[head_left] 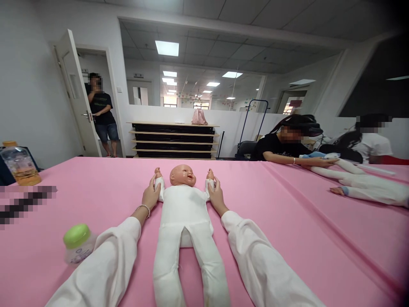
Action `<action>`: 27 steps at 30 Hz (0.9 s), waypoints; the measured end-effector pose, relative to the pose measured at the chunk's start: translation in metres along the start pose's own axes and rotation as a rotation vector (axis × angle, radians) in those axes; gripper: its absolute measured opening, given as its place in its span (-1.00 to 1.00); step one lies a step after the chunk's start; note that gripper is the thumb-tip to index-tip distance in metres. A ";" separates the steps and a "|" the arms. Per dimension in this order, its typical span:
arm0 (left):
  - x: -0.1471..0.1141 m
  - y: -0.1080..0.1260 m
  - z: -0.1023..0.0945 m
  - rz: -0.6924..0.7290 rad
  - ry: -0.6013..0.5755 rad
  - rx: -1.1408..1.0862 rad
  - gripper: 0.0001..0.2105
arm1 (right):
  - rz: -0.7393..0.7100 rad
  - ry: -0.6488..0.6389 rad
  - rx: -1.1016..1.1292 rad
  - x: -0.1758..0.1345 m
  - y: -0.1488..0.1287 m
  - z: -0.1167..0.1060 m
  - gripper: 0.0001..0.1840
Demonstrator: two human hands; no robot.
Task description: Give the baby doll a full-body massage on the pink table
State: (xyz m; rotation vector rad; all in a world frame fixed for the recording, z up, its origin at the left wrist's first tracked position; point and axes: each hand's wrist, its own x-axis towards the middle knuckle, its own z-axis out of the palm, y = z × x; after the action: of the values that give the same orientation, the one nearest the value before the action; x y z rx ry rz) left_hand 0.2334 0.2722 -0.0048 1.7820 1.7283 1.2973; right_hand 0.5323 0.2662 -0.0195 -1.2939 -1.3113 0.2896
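A baby doll [183,209] with a white cloth body lies on its back on the pink-covered table [271,204], its head at the far end and turned to the right. My left hand [151,197] is wrapped round the doll's arm on the left side, just below its small plastic hand. On the other side, my right hand [217,196] grips the doll's other arm in the same way. Both doll arms point up beside the head. The doll's feet run out of the bottom of the view.
Left of my sleeve stands a jar with a green lid [77,238]. A bottle of amber liquid [21,164] is at the left edge. At the right, a co-worker [284,143] handles another doll [373,183]. Another person [102,111] stands in the doorway.
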 end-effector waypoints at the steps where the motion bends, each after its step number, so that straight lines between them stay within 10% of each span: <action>1: -0.003 0.001 -0.001 0.000 0.027 -0.008 -0.40 | -0.032 0.015 0.019 -0.003 -0.005 -0.002 -0.36; 11: -0.038 0.005 -0.024 0.044 0.127 -0.112 -0.31 | -0.223 -0.003 0.141 -0.041 -0.034 -0.029 -0.25; 21: -0.078 -0.006 -0.060 0.604 -0.254 -0.016 -0.55 | -0.596 -0.570 -0.052 -0.070 -0.040 -0.086 -0.64; 27: -0.071 -0.009 -0.049 0.554 -0.147 -0.024 -0.57 | -0.596 -0.487 -0.083 -0.061 -0.037 -0.078 -0.60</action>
State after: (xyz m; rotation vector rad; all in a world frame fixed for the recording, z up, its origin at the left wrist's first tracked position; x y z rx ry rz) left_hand 0.2009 0.1924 -0.0124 2.3756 1.1722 1.3272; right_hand 0.5580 0.1649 -0.0017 -0.8634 -2.0728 0.1286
